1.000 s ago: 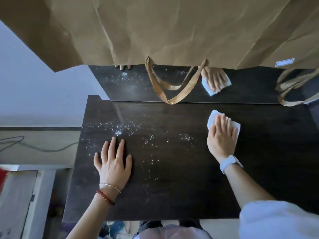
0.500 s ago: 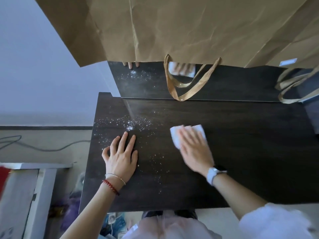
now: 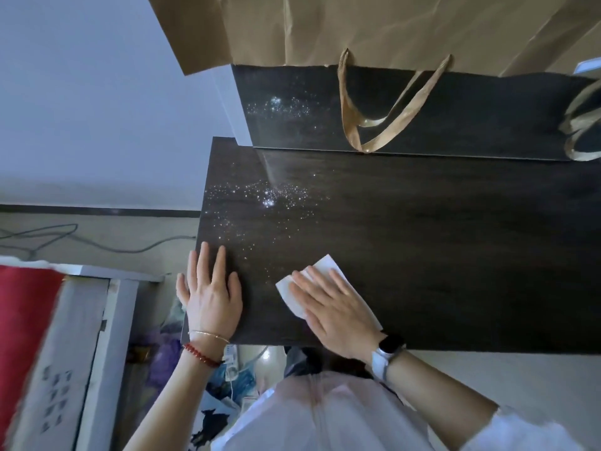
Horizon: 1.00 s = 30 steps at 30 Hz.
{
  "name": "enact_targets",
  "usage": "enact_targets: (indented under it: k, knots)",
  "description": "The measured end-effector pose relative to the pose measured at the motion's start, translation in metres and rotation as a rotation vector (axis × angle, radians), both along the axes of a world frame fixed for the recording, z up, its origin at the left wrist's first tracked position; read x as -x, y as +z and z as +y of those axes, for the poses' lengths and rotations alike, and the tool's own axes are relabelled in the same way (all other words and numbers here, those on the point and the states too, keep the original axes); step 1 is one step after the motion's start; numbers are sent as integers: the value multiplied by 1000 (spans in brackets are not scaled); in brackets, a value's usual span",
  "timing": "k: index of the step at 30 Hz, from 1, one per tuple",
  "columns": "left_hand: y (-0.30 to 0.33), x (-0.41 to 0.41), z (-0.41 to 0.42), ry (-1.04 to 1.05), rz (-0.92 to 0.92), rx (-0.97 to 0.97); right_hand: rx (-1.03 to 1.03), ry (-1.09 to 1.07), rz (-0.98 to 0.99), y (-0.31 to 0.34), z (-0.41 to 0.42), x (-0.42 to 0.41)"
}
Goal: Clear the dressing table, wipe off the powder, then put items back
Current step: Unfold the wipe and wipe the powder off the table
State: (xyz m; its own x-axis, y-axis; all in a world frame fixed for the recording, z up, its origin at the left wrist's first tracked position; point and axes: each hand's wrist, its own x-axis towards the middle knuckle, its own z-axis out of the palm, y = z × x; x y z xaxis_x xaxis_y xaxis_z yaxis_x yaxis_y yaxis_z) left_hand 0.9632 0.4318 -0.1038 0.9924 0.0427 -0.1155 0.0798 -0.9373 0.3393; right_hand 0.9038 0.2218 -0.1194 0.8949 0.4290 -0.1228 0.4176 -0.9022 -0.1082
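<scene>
White tissue [image 3: 320, 281] under your flat right hand [image 3: 338, 315] has swept from right-centre to the lower middle; powder [image 3: 270, 198] remains upper left of the dressing table [image 3: 455, 255]; left hand [image 3: 211, 297] flat, open, bracing

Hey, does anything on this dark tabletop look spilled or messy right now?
Yes: white powder is scattered over the dressing table's back left area, beyond the left hand, untouched by the white wipe.

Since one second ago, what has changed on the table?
The right hand slid the white wipe from the table's right-middle leftward and toward the front edge, close to the left hand. The left hand stayed flat near the left edge. The powder at the back left remains unwiped.
</scene>
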Motion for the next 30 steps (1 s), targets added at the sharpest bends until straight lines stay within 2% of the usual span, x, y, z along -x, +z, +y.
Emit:
enact_targets:
  k: [2,6,8,10,12,16,18,20,22,23,26,27,28,30]
  knots:
    - [-3,15,6,60,34,0,-2,-170,-12,-3,-34,1]
    - [-7,36,11,182,144,9,35,-716,-4,-2,-101,24]
    - [-4,37,11,215,176,47,-14,-960,-1,0,-99,30]
    - [0,31,13,213,180,140,-54,-1069,-25,-1,-70,22]
    - [2,26,20,219,177,250,-88,-925,-54,-3,-24,9]
    - [6,26,43,206,172,488,-146,-321,-36,-5,86,14]
    - [7,25,55,184,176,571,-115,-90,4,-2,109,26]
    - [7,24,63,133,198,571,-89,56,-12,0,94,24]
    - [4,21,73,33,203,525,-38,3,-51,2,69,6]
    - [1,19,78,-11,206,517,9,-116,-57,2,55,-8]
    - [-4,15,86,-86,242,526,6,-680,-36,-1,29,-50]
    - [-7,15,89,-107,245,542,-23,-784,-33,-1,36,-61]
    - [-10,17,91,-123,254,561,-33,-803,-31,-2,50,-68]
    - [-15,18,97,-141,289,580,-32,-628,-55,-3,90,-71]
